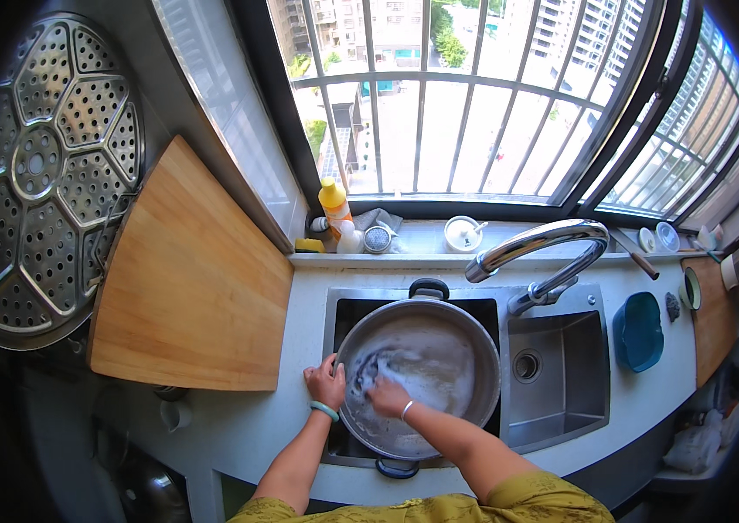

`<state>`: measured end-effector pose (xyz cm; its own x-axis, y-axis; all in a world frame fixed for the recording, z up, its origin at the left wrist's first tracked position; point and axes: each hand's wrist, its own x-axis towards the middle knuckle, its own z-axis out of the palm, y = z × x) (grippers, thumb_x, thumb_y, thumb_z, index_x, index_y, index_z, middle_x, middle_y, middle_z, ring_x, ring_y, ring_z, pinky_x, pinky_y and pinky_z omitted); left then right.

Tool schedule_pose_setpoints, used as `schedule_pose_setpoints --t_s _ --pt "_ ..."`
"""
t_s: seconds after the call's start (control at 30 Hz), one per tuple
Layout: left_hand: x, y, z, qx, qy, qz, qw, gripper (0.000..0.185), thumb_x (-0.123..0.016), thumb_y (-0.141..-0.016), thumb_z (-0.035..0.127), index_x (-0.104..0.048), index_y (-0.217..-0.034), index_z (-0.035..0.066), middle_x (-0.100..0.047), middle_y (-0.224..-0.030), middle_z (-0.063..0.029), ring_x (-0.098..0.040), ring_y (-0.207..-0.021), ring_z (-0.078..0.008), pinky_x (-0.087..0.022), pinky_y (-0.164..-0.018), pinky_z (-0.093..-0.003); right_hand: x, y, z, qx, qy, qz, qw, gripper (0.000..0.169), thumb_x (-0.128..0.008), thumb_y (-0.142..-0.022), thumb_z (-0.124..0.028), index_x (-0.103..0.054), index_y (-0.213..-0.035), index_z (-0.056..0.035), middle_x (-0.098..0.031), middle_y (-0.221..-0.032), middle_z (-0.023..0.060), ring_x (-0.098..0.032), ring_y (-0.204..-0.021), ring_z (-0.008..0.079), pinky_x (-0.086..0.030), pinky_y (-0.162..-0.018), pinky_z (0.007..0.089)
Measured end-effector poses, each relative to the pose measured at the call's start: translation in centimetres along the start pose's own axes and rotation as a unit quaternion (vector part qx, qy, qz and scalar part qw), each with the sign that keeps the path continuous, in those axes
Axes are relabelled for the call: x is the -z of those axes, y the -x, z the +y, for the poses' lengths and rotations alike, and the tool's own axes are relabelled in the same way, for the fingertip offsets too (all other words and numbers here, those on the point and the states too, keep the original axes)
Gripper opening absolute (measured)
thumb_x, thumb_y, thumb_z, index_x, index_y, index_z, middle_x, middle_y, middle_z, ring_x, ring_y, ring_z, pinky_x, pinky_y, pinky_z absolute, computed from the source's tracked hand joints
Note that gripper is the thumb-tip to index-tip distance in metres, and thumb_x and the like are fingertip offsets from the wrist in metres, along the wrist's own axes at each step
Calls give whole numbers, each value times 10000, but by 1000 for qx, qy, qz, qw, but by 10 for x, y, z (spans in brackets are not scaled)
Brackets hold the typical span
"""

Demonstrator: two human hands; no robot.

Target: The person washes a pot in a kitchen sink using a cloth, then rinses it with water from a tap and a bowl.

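A wide metal pot (448,366) with two black handles rests across the larger sink basin (348,314). Whitish suds (425,363) cover much of its inside. My left hand (327,384) grips the pot's left rim, the thumb over the edge. Inside the pot, my right hand (387,396) is pressed low against the left part of the bottom. Motion blurs its fingers, so whether they hold a scrubber cannot be told. Dark streaks show in the suds just beyond them. A chrome faucet (546,255) arches behind the sink, with no water seen running.
Right of the pot lies a small sink basin (562,379), then a teal plastic basin (639,332). A wooden cutting board (199,281) and a perforated steamer rack (81,124) stand at left. The sill holds a yellow bottle (335,202), a sponge (309,246) and a lidded white jar (463,234).
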<state>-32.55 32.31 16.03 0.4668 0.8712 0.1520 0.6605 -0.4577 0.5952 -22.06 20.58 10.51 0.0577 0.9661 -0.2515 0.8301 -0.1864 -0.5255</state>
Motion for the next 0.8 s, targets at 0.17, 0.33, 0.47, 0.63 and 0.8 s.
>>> schedule_pose_setpoints --t_s 0.17,0.33,0.47,0.63,0.8 --pt "1 0 -3 16 16 -8 1000 225 -607 -698 164 -606 -911 91 -473 -544 -40 -422 -614 -218 -344 -660 -341 28 -28 38 1 97 40 994 245 -403 -761 -182 -576 -920 -113 -509 -990 181 -497 -935 305 -409 -761 395" --pt "6 -1 -1 -28 -13 -1 1000 232 -585 -719 172 -585 -930 74 -499 -541 -41 -476 -522 -215 -327 -686 -330 71 -17 83 -74 142 1 987 250 -396 -771 -178 -578 -943 -169 -555 -928 96 -548 -860 260 -440 -655 376" --pt "2 -3 -8 -31 -15 -10 999 232 -579 -727 179 -580 -937 81 -533 -573 -52 -496 -543 -218 -328 -684 -331 96 27 105 -110 221 -19 969 244 -402 -766 -179 -584 -927 -169 -552 -949 100 -548 -862 257 -435 -672 386" --pt "-8 -5 -7 -24 -42 -32 998 238 -566 -742 200 -576 -958 101 -530 -578 -51 -490 -543 -217 -333 -690 -322 71 107 106 -152 230 -85 958 280 -408 -763 -189 -575 -986 -157 -496 -1075 170 -472 -1017 282 -374 -808 397" --pt "-4 -1 -8 -24 -23 -29 999 238 -568 -737 179 -573 -953 80 -502 -558 -38 -480 -541 -201 -321 -721 -323 49 140 42 -133 151 -264 943 373 -441 -740 -215 -507 -1097 -131 -441 -1173 200 -397 -1116 345 -350 -876 422"
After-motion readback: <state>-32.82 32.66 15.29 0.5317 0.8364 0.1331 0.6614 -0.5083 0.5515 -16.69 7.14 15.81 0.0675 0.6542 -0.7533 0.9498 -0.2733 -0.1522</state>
